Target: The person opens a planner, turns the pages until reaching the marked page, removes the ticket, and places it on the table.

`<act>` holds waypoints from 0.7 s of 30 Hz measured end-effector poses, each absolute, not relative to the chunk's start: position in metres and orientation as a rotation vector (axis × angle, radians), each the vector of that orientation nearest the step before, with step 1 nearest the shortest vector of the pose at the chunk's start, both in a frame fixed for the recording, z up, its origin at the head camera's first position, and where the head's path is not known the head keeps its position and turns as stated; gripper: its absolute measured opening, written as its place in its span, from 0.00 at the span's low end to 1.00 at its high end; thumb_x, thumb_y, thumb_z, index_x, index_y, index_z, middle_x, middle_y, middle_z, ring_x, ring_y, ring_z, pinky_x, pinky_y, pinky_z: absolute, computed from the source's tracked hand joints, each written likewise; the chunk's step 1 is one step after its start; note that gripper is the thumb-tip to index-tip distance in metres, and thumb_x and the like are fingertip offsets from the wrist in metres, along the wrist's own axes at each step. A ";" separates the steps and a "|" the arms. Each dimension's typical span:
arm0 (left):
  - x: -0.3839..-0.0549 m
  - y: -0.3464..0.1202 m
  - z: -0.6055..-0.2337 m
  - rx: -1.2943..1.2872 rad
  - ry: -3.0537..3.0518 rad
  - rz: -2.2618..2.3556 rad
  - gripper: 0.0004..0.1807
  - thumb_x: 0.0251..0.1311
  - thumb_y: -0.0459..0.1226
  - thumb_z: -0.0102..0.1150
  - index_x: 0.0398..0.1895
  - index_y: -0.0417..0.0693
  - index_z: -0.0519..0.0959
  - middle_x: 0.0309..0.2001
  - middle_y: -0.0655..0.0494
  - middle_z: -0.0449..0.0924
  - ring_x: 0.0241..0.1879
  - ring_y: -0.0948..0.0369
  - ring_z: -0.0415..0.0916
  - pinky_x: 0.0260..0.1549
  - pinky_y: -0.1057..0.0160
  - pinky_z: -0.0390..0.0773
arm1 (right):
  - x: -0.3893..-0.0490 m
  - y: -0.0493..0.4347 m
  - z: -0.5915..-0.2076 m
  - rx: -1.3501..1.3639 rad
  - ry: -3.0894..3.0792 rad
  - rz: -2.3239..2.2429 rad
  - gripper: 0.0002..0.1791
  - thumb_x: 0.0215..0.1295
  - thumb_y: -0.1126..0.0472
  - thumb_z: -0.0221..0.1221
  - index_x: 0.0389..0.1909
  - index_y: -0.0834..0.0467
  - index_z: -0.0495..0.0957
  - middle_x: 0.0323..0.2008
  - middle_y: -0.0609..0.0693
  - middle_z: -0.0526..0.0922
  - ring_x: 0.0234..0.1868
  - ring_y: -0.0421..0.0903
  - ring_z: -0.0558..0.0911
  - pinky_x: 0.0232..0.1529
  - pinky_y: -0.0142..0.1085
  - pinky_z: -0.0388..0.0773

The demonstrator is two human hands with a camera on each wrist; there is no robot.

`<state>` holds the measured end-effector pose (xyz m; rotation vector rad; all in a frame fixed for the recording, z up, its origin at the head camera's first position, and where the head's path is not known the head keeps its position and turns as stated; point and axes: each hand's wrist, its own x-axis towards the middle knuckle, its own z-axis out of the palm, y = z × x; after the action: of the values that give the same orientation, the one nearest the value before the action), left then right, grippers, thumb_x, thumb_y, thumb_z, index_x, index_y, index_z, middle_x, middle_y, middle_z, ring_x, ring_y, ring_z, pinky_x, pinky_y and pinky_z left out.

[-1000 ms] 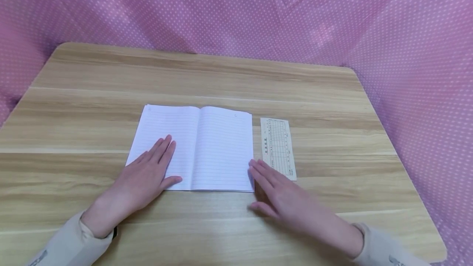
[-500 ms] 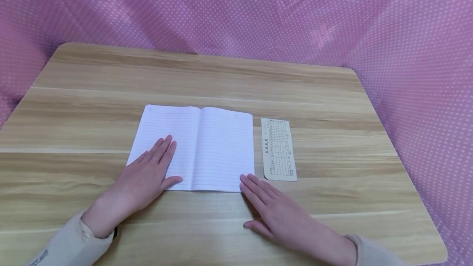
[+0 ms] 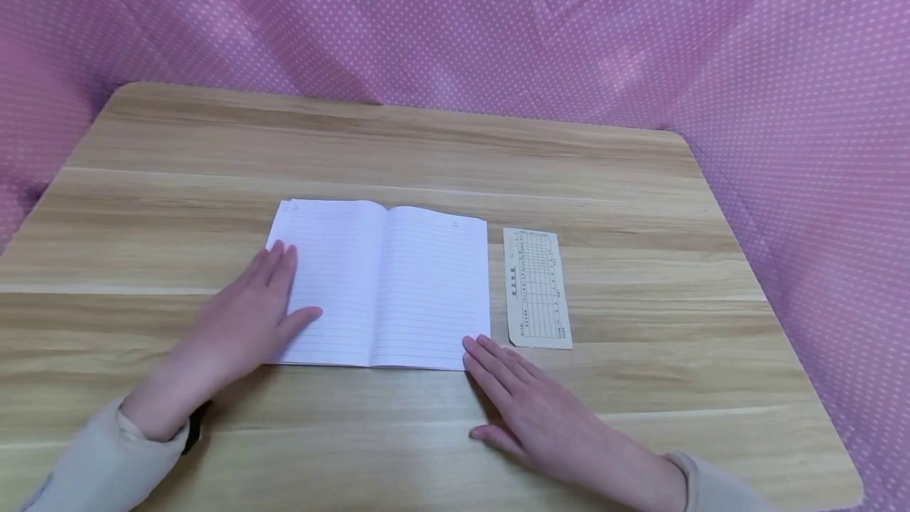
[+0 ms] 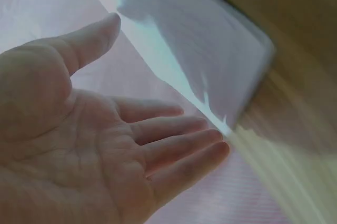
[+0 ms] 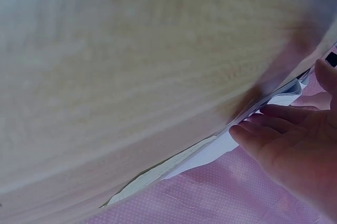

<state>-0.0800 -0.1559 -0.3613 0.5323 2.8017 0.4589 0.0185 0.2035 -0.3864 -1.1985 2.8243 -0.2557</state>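
An open lined notebook (image 3: 434,291) lies flat on the table, its centre fold running away from me. My left hand (image 3: 245,314) is at the left page's outer edge, fingers extended and thumb spread over the page. The left wrist view shows that palm (image 4: 79,150) with straight fingers beside the pale page (image 4: 210,50); nothing is gripped. My right hand (image 3: 533,409) has its straight fingertips on the notebook's lower right corner. In the right wrist view the right hand's fingers (image 5: 263,129) are beside the thin page edges.
A printed paper slip (image 3: 538,288) with a table grid lies just right of the notebook. The wooden table (image 3: 426,148) has rounded far corners. Pink dotted cloth (image 3: 455,22) hangs behind it and at the sides.
My left hand has slid left from the middle of the left page to its outer edge. My right hand moved slightly nearer to me onto the notebook's corner, then stayed still.
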 end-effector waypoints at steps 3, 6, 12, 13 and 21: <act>-0.091 -0.170 -0.360 0.446 2.751 0.532 0.51 0.71 0.57 0.47 0.73 0.23 0.39 0.73 0.24 0.36 0.72 0.33 0.38 0.67 0.35 0.46 | 0.019 0.204 -0.386 -1.189 2.822 -0.258 0.42 0.71 0.40 0.52 0.75 0.64 0.55 0.76 0.55 0.52 0.76 0.50 0.50 0.72 0.44 0.54; -0.102 -0.183 -0.360 0.402 2.712 0.660 0.51 0.71 0.56 0.48 0.74 0.24 0.40 0.71 0.22 0.44 0.71 0.32 0.45 0.64 0.33 0.52 | 0.019 0.204 -0.386 -1.189 2.825 -0.261 0.42 0.71 0.40 0.52 0.75 0.64 0.55 0.76 0.55 0.52 0.76 0.50 0.51 0.72 0.44 0.54; -0.113 -0.195 -0.360 0.371 2.623 0.856 0.52 0.67 0.55 0.56 0.76 0.31 0.39 0.72 0.26 0.47 0.70 0.33 0.48 0.62 0.32 0.54 | 0.019 0.204 -0.385 -1.194 2.831 -0.260 0.42 0.71 0.40 0.52 0.74 0.64 0.56 0.76 0.55 0.52 0.76 0.51 0.51 0.72 0.44 0.54; -0.113 -0.195 -0.361 0.360 2.607 0.867 0.54 0.66 0.55 0.56 0.76 0.32 0.37 0.73 0.26 0.45 0.71 0.33 0.46 0.62 0.32 0.53 | 0.019 0.204 -0.386 -1.192 2.831 -0.260 0.42 0.71 0.40 0.52 0.74 0.64 0.56 0.76 0.55 0.53 0.76 0.51 0.51 0.72 0.44 0.54; -0.110 -0.195 -0.360 0.299 2.557 0.853 0.59 0.64 0.59 0.57 0.77 0.37 0.30 0.75 0.31 0.34 0.72 0.33 0.39 0.64 0.31 0.49 | 0.018 0.204 -0.387 -1.198 2.832 -0.263 0.42 0.71 0.40 0.52 0.74 0.64 0.57 0.76 0.56 0.53 0.76 0.51 0.52 0.72 0.44 0.54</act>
<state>-0.1101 -0.1948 -0.3595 0.2993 2.5566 0.8534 0.0182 0.2038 -0.3865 -1.1979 2.8322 -0.2630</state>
